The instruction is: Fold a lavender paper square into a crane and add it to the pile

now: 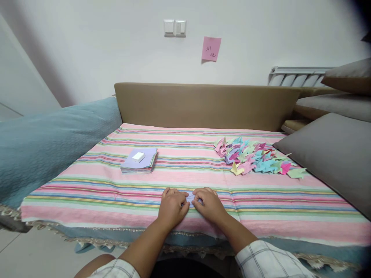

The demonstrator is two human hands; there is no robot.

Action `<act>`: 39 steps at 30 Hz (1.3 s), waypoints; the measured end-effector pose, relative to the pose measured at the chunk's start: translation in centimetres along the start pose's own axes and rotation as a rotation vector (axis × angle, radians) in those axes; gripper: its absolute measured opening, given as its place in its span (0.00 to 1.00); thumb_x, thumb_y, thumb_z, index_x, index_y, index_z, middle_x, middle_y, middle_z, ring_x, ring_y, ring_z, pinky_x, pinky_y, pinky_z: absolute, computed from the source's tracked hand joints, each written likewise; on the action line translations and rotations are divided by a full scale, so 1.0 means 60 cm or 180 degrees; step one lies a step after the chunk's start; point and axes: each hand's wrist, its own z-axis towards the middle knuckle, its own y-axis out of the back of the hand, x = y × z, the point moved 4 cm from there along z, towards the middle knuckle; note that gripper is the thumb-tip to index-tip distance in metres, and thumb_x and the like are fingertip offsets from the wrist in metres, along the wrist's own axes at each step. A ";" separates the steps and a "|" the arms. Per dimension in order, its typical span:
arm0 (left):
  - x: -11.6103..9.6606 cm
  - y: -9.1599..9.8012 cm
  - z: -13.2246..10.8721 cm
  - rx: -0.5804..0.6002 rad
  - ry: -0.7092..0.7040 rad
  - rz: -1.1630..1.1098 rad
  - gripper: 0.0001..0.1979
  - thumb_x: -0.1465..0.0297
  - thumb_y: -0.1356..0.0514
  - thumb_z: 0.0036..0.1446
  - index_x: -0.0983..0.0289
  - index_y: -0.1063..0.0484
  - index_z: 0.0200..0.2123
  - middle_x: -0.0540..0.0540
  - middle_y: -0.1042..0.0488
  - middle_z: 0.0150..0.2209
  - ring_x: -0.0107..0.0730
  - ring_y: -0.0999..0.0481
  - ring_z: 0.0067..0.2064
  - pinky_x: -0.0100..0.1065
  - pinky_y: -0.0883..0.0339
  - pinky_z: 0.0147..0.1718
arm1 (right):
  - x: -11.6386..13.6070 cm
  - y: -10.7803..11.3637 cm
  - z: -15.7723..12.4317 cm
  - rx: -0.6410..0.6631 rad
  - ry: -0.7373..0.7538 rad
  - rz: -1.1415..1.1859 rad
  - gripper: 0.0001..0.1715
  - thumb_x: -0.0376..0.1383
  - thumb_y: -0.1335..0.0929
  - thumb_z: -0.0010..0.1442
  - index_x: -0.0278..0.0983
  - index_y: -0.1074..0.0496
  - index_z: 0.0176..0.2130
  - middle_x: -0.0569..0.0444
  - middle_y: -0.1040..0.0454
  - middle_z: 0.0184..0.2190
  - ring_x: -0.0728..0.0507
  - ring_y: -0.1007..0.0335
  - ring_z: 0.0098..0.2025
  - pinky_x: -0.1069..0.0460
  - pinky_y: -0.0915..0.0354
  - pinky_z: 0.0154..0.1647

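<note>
My left hand (171, 204) and my right hand (209, 203) lie side by side on the striped bedcover (116, 193), near its front edge. Both have their fingers curled down onto a small pale lilac paper (189, 197) pinched between them; most of that paper is hidden under the fingers. A stack of lilac paper squares (139, 160) lies further back on the left, with a small white block (138, 156) on top. At the back right lies a heap of folded paper figures (255, 156) in pink, blue, green and yellow.
A teal blanket (52, 143) rises on the left. Grey cushions (333, 158) crowd the right side. A tan headboard (203, 104) closes the back below a white wall with a pink sticky note (211, 48) and light switches (175, 28).
</note>
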 end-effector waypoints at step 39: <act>-0.009 -0.007 -0.022 -0.0274 -0.0583 0.0335 0.14 0.76 0.43 0.47 0.52 0.24 0.34 0.49 0.25 0.40 0.37 0.31 0.44 0.56 0.59 0.57 | 0.005 -0.010 0.008 -0.0080 0.0023 -0.0675 0.10 0.36 0.35 0.61 0.44 0.25 0.41 0.52 0.27 0.38 0.42 0.37 0.42 0.48 0.45 0.41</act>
